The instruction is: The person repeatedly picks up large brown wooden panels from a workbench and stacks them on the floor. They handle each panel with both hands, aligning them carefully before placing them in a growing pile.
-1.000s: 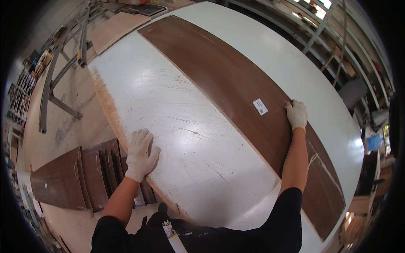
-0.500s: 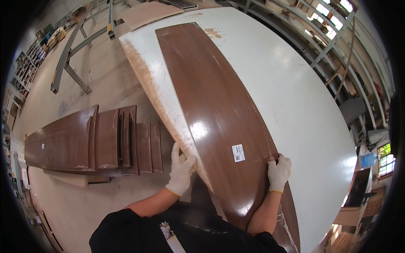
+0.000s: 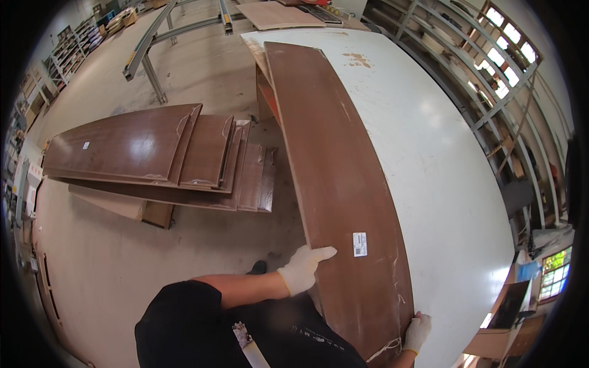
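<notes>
A long brown wood-look board (image 3: 343, 184) with a glossy face and a small white label (image 3: 359, 244) lies along the left side of a white-topped table (image 3: 454, 214). Its left edge reaches past the tabletop. My left hand (image 3: 302, 267), in a white knit glove, grips that left edge with the thumb on top; the fingers beneath are hidden. At the board's right edge, close to its near end, my gloved right hand (image 3: 418, 333) is closed on the rim. Loose pale strands of film or tape (image 3: 385, 349) show at the near end.
On the left, several similar brown boards (image 3: 135, 144) are stacked unevenly above the floor on a support (image 3: 158, 213). A metal rail frame (image 3: 147, 52) stands beyond them. A pale sheet (image 3: 279, 15) sits past the table's far end, and metal shelving (image 3: 466, 73) runs along the right.
The board has shifted left, so its left edge now overhangs the table. My left hand has moved onto that edge; my right hand has slid nearer along the right edge. The view has shifted.
</notes>
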The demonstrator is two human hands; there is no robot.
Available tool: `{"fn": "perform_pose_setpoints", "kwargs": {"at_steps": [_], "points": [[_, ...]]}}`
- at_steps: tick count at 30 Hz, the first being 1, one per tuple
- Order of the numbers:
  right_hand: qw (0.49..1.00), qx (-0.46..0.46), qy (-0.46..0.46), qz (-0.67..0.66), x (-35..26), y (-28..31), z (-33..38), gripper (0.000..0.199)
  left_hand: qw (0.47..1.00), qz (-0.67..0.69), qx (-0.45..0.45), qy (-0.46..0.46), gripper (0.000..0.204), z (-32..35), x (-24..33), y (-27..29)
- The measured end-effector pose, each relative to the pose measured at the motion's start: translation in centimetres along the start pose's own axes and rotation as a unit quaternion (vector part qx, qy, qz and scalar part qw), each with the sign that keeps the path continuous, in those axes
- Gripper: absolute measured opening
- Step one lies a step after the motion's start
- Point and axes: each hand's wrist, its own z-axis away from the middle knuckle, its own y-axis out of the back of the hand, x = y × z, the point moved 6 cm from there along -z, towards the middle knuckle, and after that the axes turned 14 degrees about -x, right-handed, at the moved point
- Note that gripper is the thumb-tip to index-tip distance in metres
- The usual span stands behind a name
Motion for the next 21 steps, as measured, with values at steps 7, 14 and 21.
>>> {"fn": "perform_pose_setpoints", "kwargs": {"at_steps": [7,14,21], "points": [[0.988,-0.128,-0.064,0.058,6.6,0.4,0.0,0.043,0.986,-0.128,-0.062,-0.092,0.034,1.4,-0.9,-6.4],[0.964,-0.209,-0.054,0.157,12.9,1.2,1.0,0.068,0.993,-0.045,-0.077,-0.083,0.036,1.8,-3.3,-6.0],[0.937,-0.274,-0.067,0.204,13.8,0.6,0.2,0.076,0.988,-0.035,-0.057,-0.137,0.024,2.5,-4.1,-6.4]]}}
